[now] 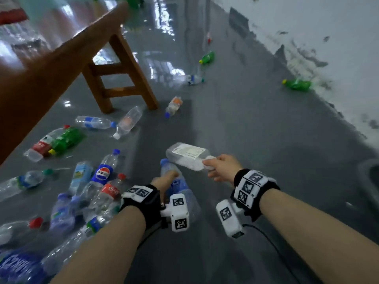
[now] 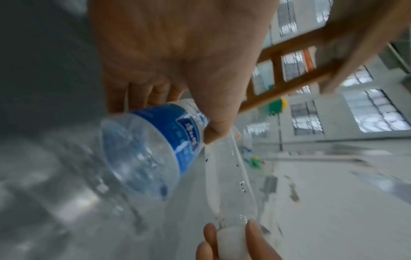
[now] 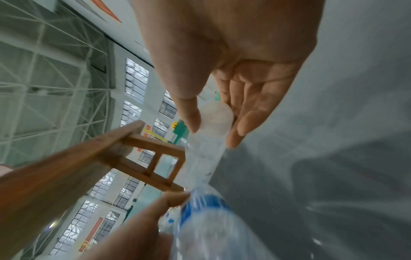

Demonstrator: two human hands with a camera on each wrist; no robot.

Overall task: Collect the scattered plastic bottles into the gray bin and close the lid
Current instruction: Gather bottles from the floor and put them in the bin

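At the near centre, a blue-labelled water bottle (image 1: 178,185) is being gripped by the left hand (image 1: 164,182), the fingers and thumb wrapped round its label band. Just to the right, a clear flat-sided bottle (image 1: 187,155) with a white label is being held by the right hand (image 1: 222,167), its white cap (image 3: 215,117) pinched between thumb and fingertips. Both bottles are being carried clear of the grey floor (image 1: 246,130).

Risks are being noted as judgement. The cap pinch is a light hold on a long body, so the flat-sided bottle could swing or slip if it is moved quickly. The wrapped bottle appears thin-walled and could buckle and squirt out under a tighter squeeze.

At the near left, a dense pile of bottles (image 1: 86,193) is lying on the floor. Further off, a green bottle (image 1: 67,140) and loose clear ones are lying beside the wooden bench (image 1: 61,64); any of them could roll underfoot. At the far right, two more green bottles (image 1: 297,85) are lying near the wall.

The gray bin is not being identified with certainty; a dark rounded edge at the right border cannot be told. Its contents and lid are not being seen. All visible bottles appear empty or nearly so.
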